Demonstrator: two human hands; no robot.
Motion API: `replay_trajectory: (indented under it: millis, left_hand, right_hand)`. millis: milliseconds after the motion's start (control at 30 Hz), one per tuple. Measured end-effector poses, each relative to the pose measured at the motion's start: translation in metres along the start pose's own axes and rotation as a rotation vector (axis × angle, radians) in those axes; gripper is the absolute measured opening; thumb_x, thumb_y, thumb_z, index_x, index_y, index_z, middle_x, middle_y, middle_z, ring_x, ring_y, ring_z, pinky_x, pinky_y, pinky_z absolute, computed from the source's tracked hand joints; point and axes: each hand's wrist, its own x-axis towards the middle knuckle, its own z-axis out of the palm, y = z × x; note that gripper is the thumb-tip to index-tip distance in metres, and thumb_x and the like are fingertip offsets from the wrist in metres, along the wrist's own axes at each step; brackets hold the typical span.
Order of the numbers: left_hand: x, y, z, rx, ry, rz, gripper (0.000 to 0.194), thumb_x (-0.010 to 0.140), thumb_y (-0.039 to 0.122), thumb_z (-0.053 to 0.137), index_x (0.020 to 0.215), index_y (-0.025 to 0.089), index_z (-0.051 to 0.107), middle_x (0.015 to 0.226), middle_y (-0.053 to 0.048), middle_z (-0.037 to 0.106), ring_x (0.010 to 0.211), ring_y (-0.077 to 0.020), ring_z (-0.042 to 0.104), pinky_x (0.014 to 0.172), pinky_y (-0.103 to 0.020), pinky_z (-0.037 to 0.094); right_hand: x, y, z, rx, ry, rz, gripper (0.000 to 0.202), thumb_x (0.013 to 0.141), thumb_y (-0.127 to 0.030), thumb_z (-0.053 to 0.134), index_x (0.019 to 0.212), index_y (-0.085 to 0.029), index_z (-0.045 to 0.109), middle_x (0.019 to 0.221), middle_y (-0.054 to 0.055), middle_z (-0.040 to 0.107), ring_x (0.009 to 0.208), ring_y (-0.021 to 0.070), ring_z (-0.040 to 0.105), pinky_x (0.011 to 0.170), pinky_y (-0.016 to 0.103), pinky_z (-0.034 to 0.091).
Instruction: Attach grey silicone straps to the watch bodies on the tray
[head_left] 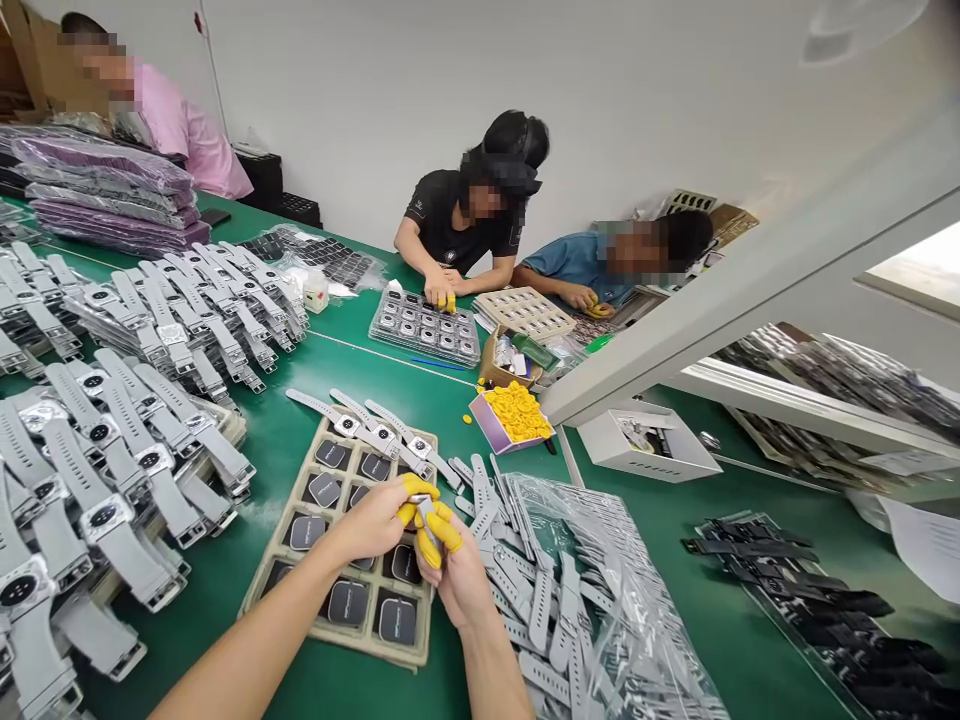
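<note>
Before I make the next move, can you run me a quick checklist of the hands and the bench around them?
1. Piece held: ok, left hand and right hand are both on the small grey piece.
2. Fingers covered: ok, yellow covers show on both hands.
3. Piece fully in view: not ok, the hands hide much of it.
4. Piece undamaged: cannot tell, too little shows.
5. Loose grey straps nearby: ok, beside the right hand.
6. Tray uncovered: not ok, three strapped watches lie across its far end.
</note>
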Motion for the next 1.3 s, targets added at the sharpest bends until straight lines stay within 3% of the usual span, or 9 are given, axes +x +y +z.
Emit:
replay_trajectory:
  millis: [100,233,400,633,800,900,1033,1133,1300]
  left_hand:
    - [0.000,-0.001,0.003,0.021,0.014,-0.001,0.064,0.079,-0.003,0.040,0.132,0.023,0.066,0.125,-0.009,0.070,0.112,-0.0208,0.067,0.097,-0.034,0.056]
    - [-0.003,0.003,0.003,0.138,-0.008,0.034,0.065,0.083,0.000,0.041,0.140,0.024,0.062,0.133,-0.010,0.065,0.122,-0.0218,0.062,0.110,-0.038,0.050]
    - [-0.006,0.015,-0.001,0.169,-0.076,-0.023,0.045,0.102,0.022,0.038,0.142,0.022,0.059,0.136,-0.011,0.062,0.128,-0.0233,0.059,0.116,-0.039,0.046]
    - [-0.007,0.020,-0.001,0.434,-0.103,0.016,0.038,0.093,0.015,0.046,0.123,0.019,0.069,0.110,-0.010,0.065,0.108,-0.0250,0.062,0.101,-0.038,0.053]
    - [-0.006,0.016,-0.004,0.196,-0.070,-0.037,0.039,0.101,0.021,0.040,0.128,0.022,0.067,0.115,-0.008,0.068,0.109,-0.0211,0.064,0.103,-0.036,0.052]
    - [-0.005,0.011,-0.002,-0.035,-0.029,-0.063,0.037,0.099,0.029,0.055,0.135,0.022,0.063,0.123,-0.010,0.069,0.110,-0.0217,0.067,0.099,-0.035,0.055]
    - [0.000,0.007,0.005,-0.295,0.113,-0.133,0.028,0.089,0.035,0.072,0.112,0.019,0.068,0.106,-0.008,0.073,0.096,-0.0206,0.070,0.088,-0.032,0.057]
    - [0.006,0.005,0.007,-0.505,0.253,-0.188,0.035,0.080,0.045,0.081,0.093,0.017,0.064,0.090,-0.004,0.071,0.080,-0.0182,0.069,0.074,-0.030,0.058]
    - [0.014,-0.002,-0.017,-0.677,0.679,-0.293,0.051,0.075,0.053,0.082,0.102,0.018,0.055,0.093,-0.006,0.074,0.060,-0.0164,0.070,0.051,-0.025,0.054]
  right_hand:
    - [0.000,-0.001,0.001,0.024,-0.004,0.007,0.035,0.082,-0.049,0.079,0.078,-0.021,0.057,0.047,-0.010,0.043,0.037,0.0049,0.025,0.036,0.017,0.021]
    - [0.001,-0.002,-0.001,0.093,-0.003,0.016,0.037,0.080,-0.051,0.080,0.077,-0.022,0.057,0.047,-0.011,0.039,0.037,0.0041,0.022,0.035,0.017,0.019]
    - [0.002,-0.003,-0.005,0.091,0.026,0.020,0.041,0.077,-0.052,0.081,0.072,-0.022,0.054,0.046,-0.011,0.036,0.036,0.0037,0.019,0.034,0.017,0.017]
    - [-0.001,-0.005,-0.003,0.064,0.079,0.098,0.041,0.074,-0.049,0.084,0.063,-0.022,0.054,0.045,-0.009,0.033,0.037,0.0041,0.016,0.035,0.021,0.010]
    - [-0.001,-0.004,-0.002,0.044,0.048,0.062,0.042,0.075,-0.054,0.083,0.067,-0.023,0.055,0.045,-0.010,0.033,0.037,0.0051,0.019,0.035,0.020,0.014]
    - [-0.001,-0.008,-0.002,0.047,0.060,0.047,0.044,0.074,-0.058,0.082,0.071,-0.023,0.056,0.047,-0.009,0.041,0.038,0.0056,0.024,0.036,0.020,0.020]
    - [-0.004,-0.011,-0.002,-0.030,0.064,0.016,0.044,0.082,-0.063,0.075,0.078,-0.022,0.058,0.056,-0.005,0.052,0.043,0.0079,0.037,0.041,0.021,0.030]
    - [-0.007,-0.010,-0.002,-0.124,0.015,0.074,0.047,0.085,-0.067,0.070,0.082,-0.022,0.060,0.054,-0.007,0.046,0.042,0.0065,0.030,0.041,0.021,0.023]
    - [-0.010,-0.010,-0.005,-0.329,-0.124,0.207,0.051,0.088,-0.070,0.063,0.084,-0.020,0.062,0.053,-0.009,0.042,0.043,0.0057,0.021,0.042,0.022,0.012]
